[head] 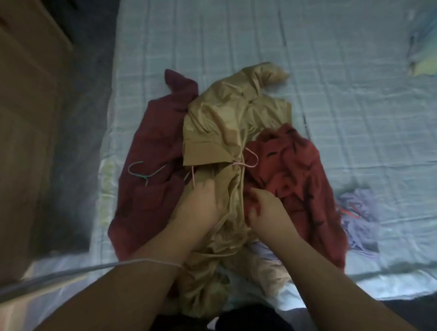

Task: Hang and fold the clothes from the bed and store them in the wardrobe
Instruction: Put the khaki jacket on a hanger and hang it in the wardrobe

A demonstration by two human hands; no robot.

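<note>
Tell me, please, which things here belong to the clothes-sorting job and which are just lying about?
Job: tan garment, dark red garment, red patterned garment, lavender garment, pink hanger, green hanger, bed.
Lying about: blue and yellow item at the bed's far right, grey cord at the near left.

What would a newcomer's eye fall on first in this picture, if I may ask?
A shiny tan garment is heaped on the bed, gripped low down by the left hand and right hand. A maroon garment bearing a teal hanger lies left of it, and a red patterned garment lies to its right.
</note>
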